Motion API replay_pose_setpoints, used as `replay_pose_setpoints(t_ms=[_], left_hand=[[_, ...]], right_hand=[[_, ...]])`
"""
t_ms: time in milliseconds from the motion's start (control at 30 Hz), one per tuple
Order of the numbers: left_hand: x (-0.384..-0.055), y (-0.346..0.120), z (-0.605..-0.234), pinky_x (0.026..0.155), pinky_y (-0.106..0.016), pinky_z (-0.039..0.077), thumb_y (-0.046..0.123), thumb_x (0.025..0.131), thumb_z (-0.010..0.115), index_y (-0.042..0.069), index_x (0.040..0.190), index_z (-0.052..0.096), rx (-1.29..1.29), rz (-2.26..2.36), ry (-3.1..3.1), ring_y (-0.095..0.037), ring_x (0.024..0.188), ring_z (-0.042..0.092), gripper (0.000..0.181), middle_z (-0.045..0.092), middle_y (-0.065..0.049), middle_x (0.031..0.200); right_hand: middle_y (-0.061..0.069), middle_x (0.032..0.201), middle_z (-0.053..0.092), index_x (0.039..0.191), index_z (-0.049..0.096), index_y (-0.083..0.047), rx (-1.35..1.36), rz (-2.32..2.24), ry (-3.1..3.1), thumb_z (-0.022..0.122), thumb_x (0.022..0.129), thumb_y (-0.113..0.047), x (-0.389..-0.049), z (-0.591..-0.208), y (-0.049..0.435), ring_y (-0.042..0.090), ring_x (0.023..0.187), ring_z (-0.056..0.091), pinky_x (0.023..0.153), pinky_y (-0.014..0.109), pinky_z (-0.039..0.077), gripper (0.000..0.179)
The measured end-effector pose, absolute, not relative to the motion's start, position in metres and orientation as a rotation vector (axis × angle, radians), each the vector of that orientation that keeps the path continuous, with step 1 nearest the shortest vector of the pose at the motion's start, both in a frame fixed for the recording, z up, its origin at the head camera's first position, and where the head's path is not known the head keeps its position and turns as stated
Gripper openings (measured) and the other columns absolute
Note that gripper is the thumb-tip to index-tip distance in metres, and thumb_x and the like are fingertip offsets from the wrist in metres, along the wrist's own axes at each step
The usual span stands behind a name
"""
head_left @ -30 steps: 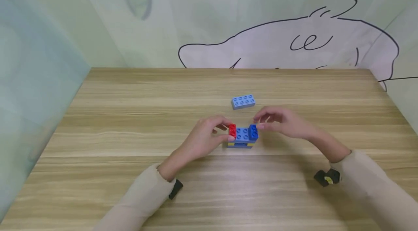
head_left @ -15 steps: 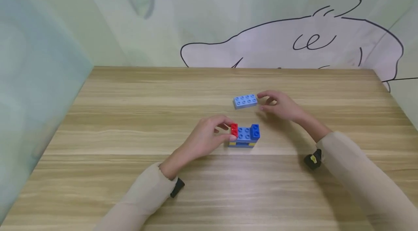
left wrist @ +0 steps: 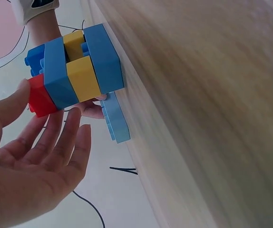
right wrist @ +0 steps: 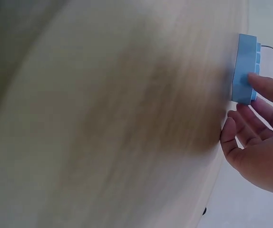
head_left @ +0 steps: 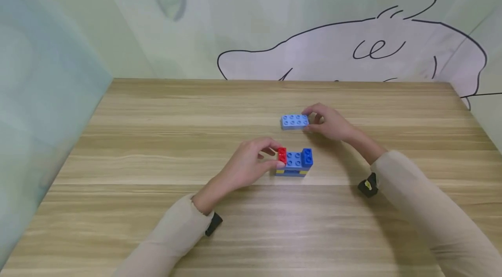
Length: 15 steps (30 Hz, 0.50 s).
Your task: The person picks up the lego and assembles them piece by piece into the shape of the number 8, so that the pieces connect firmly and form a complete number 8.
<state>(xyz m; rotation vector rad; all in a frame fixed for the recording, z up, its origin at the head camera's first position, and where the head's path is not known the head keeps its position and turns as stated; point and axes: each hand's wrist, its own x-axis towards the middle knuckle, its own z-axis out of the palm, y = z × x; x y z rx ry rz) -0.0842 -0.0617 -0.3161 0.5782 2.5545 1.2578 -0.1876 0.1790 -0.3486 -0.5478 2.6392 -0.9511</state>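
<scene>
A small stack of toy building bricks stands on the table. Its lower blue brick (left wrist: 104, 59) carries two yellow bricks (left wrist: 84, 78), and an upper blue brick (head_left: 293, 160) lies across them. On top, a red brick (head_left: 282, 155) sits at the left end and a dark blue brick (head_left: 307, 157) at the right end. My left hand (head_left: 244, 164) pinches the red brick between thumb and fingertips, the other fingers spread below. Farther back, my right hand (head_left: 330, 123) pinches the right end of a light blue brick (head_left: 294, 122), thumb on its near side.
The wood-grain table (head_left: 157, 146) runs back to a wall (head_left: 196, 20) with a line drawing. Dark wrist devices (head_left: 368, 185) show at both sleeves.
My right hand has moved from beside the stack back to the light blue brick and now grips its right end; the brick has turned slightly. My left hand stays on the red brick.
</scene>
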Motion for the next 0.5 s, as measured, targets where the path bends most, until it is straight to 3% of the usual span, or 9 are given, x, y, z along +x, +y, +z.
replay_pose_setpoints(t_ms=[500], left_hand=[[-0.0838,-0.0619,-0.3158,0.077,-0.027,0.05,0.017,0.08,0.071,0.009,0.106,0.063,0.577,1.26,2.555,-0.016,0.096,0.059,0.028,0.064,0.0,0.101]], right_hand=[[0.013,0.104,0.057,0.116,0.058,-0.002,-0.508,-0.923,2.643,0.069,0.082,-0.016,-0.1795,-0.3472,0.1761,0.025,0.088,0.05,0.071,0.033,0.043,0.038]])
